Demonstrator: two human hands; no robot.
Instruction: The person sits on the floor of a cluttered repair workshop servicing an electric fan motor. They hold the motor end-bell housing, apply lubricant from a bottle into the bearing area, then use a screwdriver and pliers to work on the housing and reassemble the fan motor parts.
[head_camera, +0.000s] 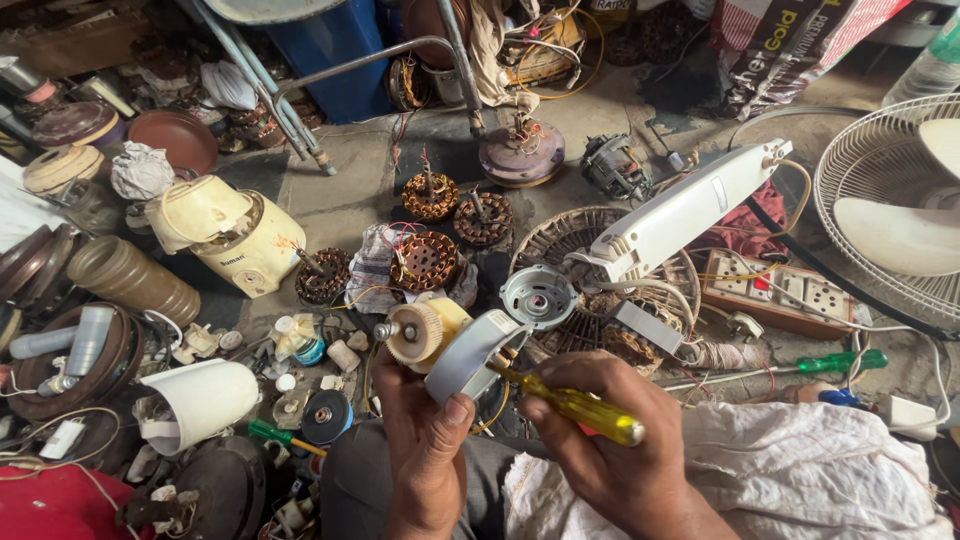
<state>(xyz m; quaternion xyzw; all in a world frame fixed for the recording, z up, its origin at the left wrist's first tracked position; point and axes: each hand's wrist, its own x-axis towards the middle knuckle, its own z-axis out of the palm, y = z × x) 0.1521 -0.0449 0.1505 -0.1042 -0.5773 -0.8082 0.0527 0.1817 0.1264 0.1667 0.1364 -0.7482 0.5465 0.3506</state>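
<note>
**Two hands working a screwdriver into a small fan motor**

The left hand (425, 440) is grasping a small fan motor assembly (455, 345), its thumb pressing on the curved grey-white housing while the cream ribbed knob on the shaft is pointing left. The right hand (610, 445) is clenching a yellow-handled screwdriver (575, 405), whose tip is meeting the housing just below its lower edge. The assembly is being held low at the centre of the view, above the person's lap and just in front of a round silver bearing cover (538, 296).

A long white fan neck (680, 215) is slanting up to the right from that cover, lying over a wire fan guard (560, 235). Copper-wound stators (430, 195) are sitting on the concrete floor (350, 185) beyond. A cream mixer base (235, 235) is lying tilted to the left, a white switch board (785, 290) is resting to the right, and a green-handled screwdriver (840, 361) is lying near it. A white cloth (800, 470) is covering the lower right.
</note>
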